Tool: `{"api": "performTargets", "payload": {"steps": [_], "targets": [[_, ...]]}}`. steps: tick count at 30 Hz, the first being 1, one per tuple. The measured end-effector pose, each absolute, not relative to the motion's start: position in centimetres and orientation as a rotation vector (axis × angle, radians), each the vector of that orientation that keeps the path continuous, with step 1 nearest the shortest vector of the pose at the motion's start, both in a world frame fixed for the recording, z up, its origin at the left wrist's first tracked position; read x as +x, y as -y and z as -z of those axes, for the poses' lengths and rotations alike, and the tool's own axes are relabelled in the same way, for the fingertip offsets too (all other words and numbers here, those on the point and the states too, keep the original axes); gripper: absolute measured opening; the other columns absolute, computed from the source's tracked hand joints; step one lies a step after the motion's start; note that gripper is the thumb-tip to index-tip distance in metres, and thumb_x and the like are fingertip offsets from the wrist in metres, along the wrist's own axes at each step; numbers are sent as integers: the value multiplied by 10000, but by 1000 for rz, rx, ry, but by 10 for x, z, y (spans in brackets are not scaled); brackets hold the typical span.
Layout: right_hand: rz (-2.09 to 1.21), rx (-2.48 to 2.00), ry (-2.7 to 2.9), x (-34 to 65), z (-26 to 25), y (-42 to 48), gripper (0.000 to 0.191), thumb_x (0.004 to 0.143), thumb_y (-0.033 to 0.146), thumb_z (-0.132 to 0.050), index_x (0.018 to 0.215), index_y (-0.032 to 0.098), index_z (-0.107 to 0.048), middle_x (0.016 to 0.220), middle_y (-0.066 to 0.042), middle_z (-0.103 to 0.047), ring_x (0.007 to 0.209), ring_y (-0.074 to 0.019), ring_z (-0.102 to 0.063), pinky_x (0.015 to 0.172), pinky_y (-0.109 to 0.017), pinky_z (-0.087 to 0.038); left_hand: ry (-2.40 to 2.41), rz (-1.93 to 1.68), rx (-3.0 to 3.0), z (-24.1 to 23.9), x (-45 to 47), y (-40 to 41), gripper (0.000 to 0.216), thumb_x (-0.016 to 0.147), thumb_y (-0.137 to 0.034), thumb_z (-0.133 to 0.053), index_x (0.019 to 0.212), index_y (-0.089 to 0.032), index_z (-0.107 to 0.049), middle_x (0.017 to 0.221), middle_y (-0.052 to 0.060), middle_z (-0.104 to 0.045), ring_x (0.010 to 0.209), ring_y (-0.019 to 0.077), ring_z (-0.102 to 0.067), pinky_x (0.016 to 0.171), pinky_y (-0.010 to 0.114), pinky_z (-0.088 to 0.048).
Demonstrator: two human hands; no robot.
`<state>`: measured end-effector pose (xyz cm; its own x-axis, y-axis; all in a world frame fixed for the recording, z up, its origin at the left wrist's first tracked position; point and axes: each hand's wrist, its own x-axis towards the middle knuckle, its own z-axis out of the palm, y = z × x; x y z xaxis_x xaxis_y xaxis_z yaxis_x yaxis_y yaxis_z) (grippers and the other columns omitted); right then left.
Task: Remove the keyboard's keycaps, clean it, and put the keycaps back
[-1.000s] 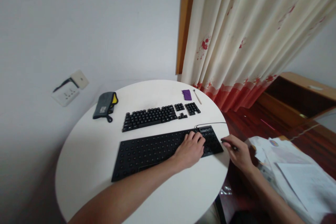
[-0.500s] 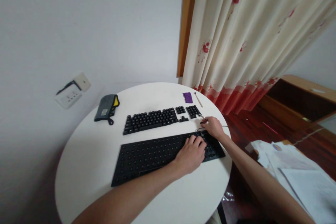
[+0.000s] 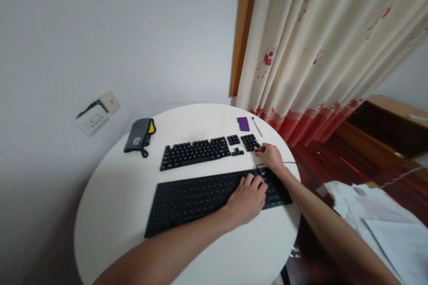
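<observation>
A black keyboard base [image 3: 197, 196] without its keycaps lies across the table. My left hand [image 3: 247, 196] rests palm down on its right part, fingers laid over the key stems and holding nothing. Beyond the base, my right hand [image 3: 270, 156] is closed around a slim metal-tipped tool [image 3: 259, 143], whose exact kind is too small to make out. The tool's tip is at the number-pad keycaps [image 3: 249, 142], and a dark keycap sits by the fingers. The main block of loose black keycaps [image 3: 195, 152] is laid out in rows to the left, with smaller groups [image 3: 233, 140] between.
The round white table [image 3: 110, 213] also bears a grey pouch [image 3: 138, 136] at the left, a folded purple cloth [image 3: 243, 124] and a thin brush [image 3: 257, 127] at the back. A cable [image 3: 288, 162] runs off the right edge. Papers [image 3: 397, 236] lie beyond.
My right hand has moved a little away from me, bringing the tool closer to the number-pad keycaps. My left hand stays on the keyboard base. The whole view has shifted slightly.
</observation>
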<state>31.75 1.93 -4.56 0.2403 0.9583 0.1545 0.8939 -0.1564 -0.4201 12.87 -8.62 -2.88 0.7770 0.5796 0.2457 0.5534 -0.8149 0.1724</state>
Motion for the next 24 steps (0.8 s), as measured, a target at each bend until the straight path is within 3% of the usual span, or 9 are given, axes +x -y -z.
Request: {"api": "performTargets", "payload": {"steps": [24], "targets": [[-193,-2082,1667,331,53,-32,187,749,325,-705,682,178,-611,667,-40,-656,644,-167,-581,582,-235,-331,-916,-471,2848,30,129,86,173,956,-297,-469,1075,-191,-538,1115,58,-520,1025,242,-443,864,391,-420]]}}
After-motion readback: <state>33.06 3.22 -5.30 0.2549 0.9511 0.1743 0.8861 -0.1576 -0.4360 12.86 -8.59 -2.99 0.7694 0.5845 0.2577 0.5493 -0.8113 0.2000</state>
